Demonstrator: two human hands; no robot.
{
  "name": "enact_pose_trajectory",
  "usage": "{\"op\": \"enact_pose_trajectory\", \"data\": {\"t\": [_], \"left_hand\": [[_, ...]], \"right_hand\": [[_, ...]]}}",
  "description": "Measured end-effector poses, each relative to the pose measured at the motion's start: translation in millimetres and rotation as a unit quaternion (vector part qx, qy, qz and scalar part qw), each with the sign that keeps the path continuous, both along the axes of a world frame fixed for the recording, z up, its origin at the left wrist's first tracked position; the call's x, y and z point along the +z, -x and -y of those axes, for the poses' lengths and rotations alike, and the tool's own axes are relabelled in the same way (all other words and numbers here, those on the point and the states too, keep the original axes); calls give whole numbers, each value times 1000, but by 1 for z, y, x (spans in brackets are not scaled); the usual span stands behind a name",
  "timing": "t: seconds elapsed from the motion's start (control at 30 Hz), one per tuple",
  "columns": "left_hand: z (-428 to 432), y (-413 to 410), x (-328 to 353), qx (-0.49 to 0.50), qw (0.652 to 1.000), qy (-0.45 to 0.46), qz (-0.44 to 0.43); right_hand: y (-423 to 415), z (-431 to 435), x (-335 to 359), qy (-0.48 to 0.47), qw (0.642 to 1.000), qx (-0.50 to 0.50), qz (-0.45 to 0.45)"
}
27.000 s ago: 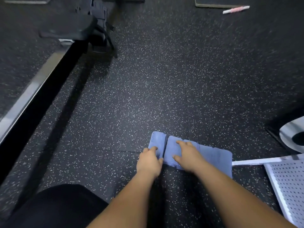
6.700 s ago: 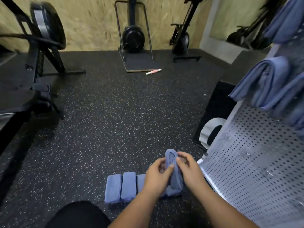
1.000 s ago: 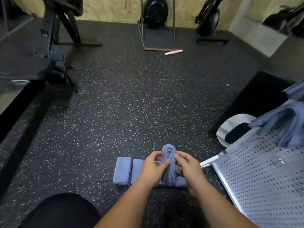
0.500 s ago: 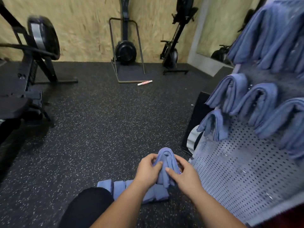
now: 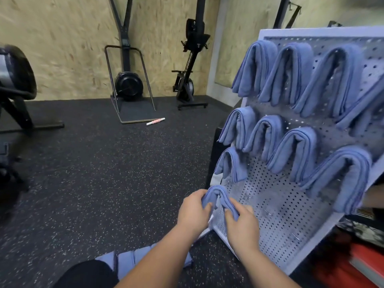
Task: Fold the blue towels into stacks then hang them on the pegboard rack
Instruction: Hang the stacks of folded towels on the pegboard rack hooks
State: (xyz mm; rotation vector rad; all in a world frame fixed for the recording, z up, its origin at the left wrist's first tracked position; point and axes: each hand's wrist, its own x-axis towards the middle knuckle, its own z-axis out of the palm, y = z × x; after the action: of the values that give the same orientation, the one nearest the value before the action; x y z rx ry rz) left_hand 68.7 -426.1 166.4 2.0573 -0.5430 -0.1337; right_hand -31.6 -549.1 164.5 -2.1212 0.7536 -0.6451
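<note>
Black rubber flooring [image 5: 93, 183], flecked white, fills most of what we see. On it at our right leans the white pegboard rack [image 5: 276, 206], tilted back, its upper rows already carrying hung towels [image 5: 291, 75] draped in blue arches side by side. By our knee on the floor lies a short row of folded towels [image 5: 126, 259], partly hidden behind our left forearm. The one in play is the folded blue towel [image 5: 216, 191], bent into an arch at the rack's lower left edge, just under the lowest hung one. Our left hand [image 5: 193, 213] has its fingers curled round the left leg of that arch, and our right hand [image 5: 243, 223] pinches the right leg with curled fingers; both hold only this towel. Smallest of all, a couple of thin wire pegs [image 5: 268, 213] show on the bare lower board, too fine for us to read clearly. We judge the step in hand to be seating the towel on a peg in the bottom row. To do it well we should keep the two legs spread so the fold stays open, find the peg by eye before lowering, and bring the crown of the arch down so the peg sits at the middle of the fold and the legs hang even. We should let go one hand at a time, checking that the layers do not slip apart, and keep clear of the neighbour above so it is not knocked off.
</note>
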Motion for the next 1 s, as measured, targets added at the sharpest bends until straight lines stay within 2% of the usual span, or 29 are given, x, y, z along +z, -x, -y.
{"op": "enact_pose_trajectory", "data": {"t": [0.27,0.43,0.67,0.9,1.0], "left_hand": [[41,-18,48,-28,992,60,103],[70,-37,58,-36,989,77,123],[109,-57,56,-43,994,21,97],[135,-60,55,-58,987,74,129],[137,-63,40,-74,986,57,136]], "right_hand": [[-10,25,27,15,992,-55,110],[-32,38,31,0,981,-93,168],[-56,53,21,-33,977,-136,160],[-58,77,11,29,975,-124,181],[-61,81,2,61,976,-136,160]]}}
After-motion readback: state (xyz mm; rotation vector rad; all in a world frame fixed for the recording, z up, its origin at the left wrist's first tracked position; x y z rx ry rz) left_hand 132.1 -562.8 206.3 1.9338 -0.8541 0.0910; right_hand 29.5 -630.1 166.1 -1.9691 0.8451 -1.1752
